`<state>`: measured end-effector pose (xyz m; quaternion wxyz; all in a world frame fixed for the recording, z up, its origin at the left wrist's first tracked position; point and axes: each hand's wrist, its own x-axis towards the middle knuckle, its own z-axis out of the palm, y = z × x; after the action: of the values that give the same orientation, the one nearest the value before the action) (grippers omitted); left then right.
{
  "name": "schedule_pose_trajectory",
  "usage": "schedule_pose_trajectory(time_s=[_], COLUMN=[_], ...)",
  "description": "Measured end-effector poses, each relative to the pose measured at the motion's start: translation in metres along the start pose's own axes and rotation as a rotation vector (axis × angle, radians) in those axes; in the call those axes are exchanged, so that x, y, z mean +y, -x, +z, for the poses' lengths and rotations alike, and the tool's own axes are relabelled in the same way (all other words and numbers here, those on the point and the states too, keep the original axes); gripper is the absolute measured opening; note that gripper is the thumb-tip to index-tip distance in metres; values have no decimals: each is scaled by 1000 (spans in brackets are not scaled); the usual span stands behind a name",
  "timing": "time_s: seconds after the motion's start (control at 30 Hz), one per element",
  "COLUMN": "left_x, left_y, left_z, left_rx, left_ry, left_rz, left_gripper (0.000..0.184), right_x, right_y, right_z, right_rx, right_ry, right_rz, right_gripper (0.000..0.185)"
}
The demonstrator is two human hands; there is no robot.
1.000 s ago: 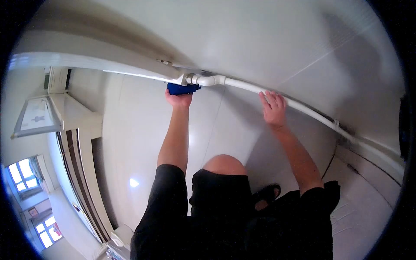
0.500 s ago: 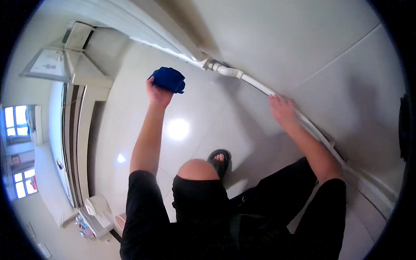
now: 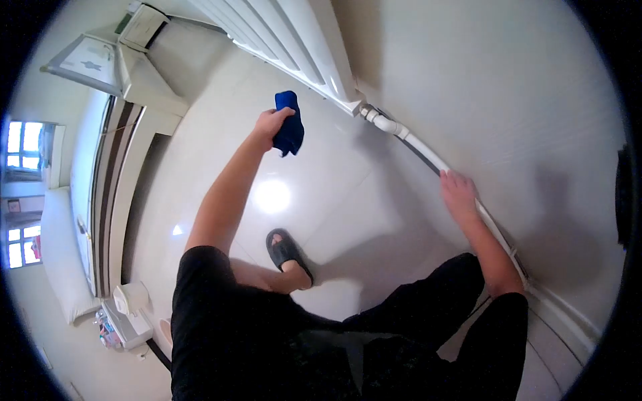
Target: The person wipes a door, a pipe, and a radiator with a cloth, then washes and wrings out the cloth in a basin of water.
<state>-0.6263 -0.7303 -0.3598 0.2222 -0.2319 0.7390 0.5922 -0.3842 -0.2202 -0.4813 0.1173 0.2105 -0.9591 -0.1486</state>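
A folded dark blue cloth is gripped in my left hand, held out over the tiled floor with the thumb across it. My right hand is closed over a white pipe that runs low along the wall; the undersides of its fingers are hidden. Past that hand, the pipe meets a metal valve fitting at the bottom corner of a white radiator.
On the left stands a bed with a striped side. A white bin-like container and a small tray of items are at lower left. My foot in a dark slipper rests on the glossy floor.
My left hand has turned and moved right with the cloth, which now hangs more upright. The view has shifted, showing more of the radiator. My right hand stays on the pipe.
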Motion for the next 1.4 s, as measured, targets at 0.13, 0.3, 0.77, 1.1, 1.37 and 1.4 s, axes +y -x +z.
schedule_pose_trajectory(time_s=[0.13,0.3,0.77,1.1,1.37,1.4], left_x=[-44,-82,-109,-108,-82,-80], left_y=[-58,-109,-157,-167,-170,-172], left_z=[17,38,87,85,77,79], left_rx=[31,61,-335,-457,-500,-577], left_ry=[196,561,1154,1217,1267,1300], left_rz=[-35,-64,-244,-346,-283,-305], left_gripper=[47,42,24,29,32,35], right_x=[0,-1,-104,-93,-86,-83], right_y=[-5,-12,-334,-356,-345,-343], right_z=[-7,-28,-72,-91,-67,-64], right_rx=[-188,-177,-271,-530,-533,-487], right_ry=[57,96,-405,-474,-462,-453], right_rz=[14,5,507,554,516,483], right_gripper=[50,50,61,61,68,68])
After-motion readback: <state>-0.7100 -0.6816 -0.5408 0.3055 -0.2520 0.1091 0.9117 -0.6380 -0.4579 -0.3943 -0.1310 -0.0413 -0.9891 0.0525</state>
